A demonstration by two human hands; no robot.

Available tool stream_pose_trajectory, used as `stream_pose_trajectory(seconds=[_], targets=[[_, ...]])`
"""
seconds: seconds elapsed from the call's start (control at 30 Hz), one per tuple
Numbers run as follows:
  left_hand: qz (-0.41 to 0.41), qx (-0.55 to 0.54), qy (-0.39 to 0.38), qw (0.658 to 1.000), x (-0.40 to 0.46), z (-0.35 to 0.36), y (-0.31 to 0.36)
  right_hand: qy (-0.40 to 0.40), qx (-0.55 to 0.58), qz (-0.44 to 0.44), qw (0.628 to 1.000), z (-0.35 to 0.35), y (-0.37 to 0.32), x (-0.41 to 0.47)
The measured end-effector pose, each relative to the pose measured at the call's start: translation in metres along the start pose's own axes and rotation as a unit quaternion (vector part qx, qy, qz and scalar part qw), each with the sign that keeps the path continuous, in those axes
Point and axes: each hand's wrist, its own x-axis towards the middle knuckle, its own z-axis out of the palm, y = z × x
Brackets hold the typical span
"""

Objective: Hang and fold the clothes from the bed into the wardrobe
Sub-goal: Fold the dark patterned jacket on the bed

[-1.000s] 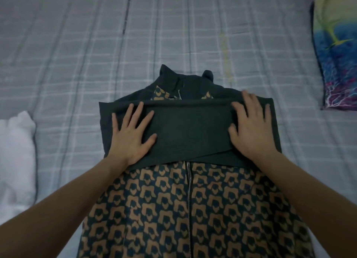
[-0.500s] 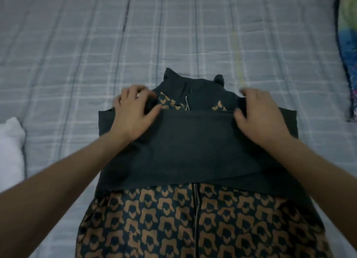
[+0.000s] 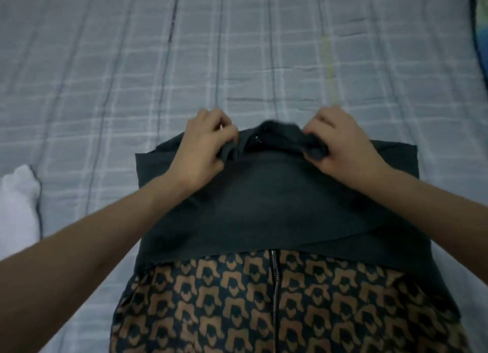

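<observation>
A bed [image 3: 111, 62] covered by a grey-blue checked sheet fills the view. On its near middle lies a zip-front jacket [image 3: 264, 307], dark with a brown repeated print, its body running off the near edge of the view. Its plain dark sleeves [image 3: 264, 207] are folded across the chest, one crossing over the other, so that they cover the upper part of the print and the top of the zipper [image 3: 276, 286]. At the left edge of the bed sits a white cloth [image 3: 18, 207], well apart from the jacket. A colourful item [image 3: 482, 35] shows at the far right edge, mostly cut off by the view.

The left hand [image 3: 203, 151] grips the left side of the jacket's collar [image 3: 274, 133], its fingers [image 3: 211, 122] curled round the bunched fabric. The right hand [image 3: 343, 149] grips the right side of the collar the same way, thumb and curled fingers pinching a wad of dark cloth. The collar between the two hands is blurred.
</observation>
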Motion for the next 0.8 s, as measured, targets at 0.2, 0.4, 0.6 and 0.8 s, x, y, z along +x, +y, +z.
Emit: stream_pose_trajectory(seconds=[0.2, 0.4, 0.6, 0.8], targets=[[0.137, 0.084, -0.265, 0.951, -0.066, -0.003, 0.013, -0.3, -0.082, -0.1, 0.945, -0.003, -0.015, -0.068], [0.015, -0.039, -0.054, 0.998, -0.027, -0.017, 0.028, -0.109, -0.05, 0.004, 0.993, -0.006, -0.026, -0.022], [-0.105, 0.064, -0.223, 0.967, -0.031, 0.016, 0.01, -0.244, -0.135, 0.116, 0.953, 0.016, 0.002, -0.03], [-0.245, 0.103, -0.196, 0.944, -0.078, 0.027, -0.013, -0.266, -0.182, 0.23, 0.918, 0.014, 0.026, -0.087]])
